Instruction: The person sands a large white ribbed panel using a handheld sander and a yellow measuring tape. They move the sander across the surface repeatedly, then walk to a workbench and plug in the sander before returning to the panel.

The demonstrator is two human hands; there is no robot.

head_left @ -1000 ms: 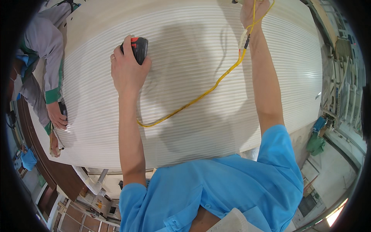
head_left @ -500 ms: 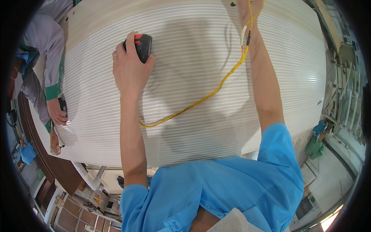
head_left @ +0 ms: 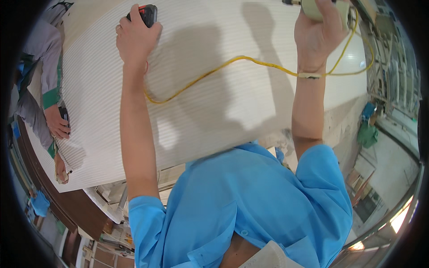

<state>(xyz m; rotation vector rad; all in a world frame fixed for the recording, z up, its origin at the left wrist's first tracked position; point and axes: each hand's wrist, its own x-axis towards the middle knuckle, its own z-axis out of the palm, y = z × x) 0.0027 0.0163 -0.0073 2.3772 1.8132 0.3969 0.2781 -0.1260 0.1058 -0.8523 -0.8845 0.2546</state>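
A worker in a blue shirt (head_left: 214, 178) reaches across a white panel (head_left: 98, 85), its surface finely ribbed, both arms stretched toward the top of the frame. At upper left, the left hand (head_left: 135, 42) curls around a black-and-red block (head_left: 149, 16) shaped like a tool battery, thumb and fingers on opposite sides, probably to steady it; whether it rests on the panel, I cannot tell. At upper right, the right hand (head_left: 317, 42) wraps a rounded, cream-coloured tool (head_left: 312, 10), partly cut off by the top edge. A thin yellow cable (head_left: 243, 58) sags between the two and loops beyond the right wrist, its slack seemingly letting both be held well apart. A pale connector (head_left: 309, 75) lies at that wrist. At far left, a co-worker's hand (head_left: 57, 124) touches a dark block (head_left: 65, 119) near the panel's edge.
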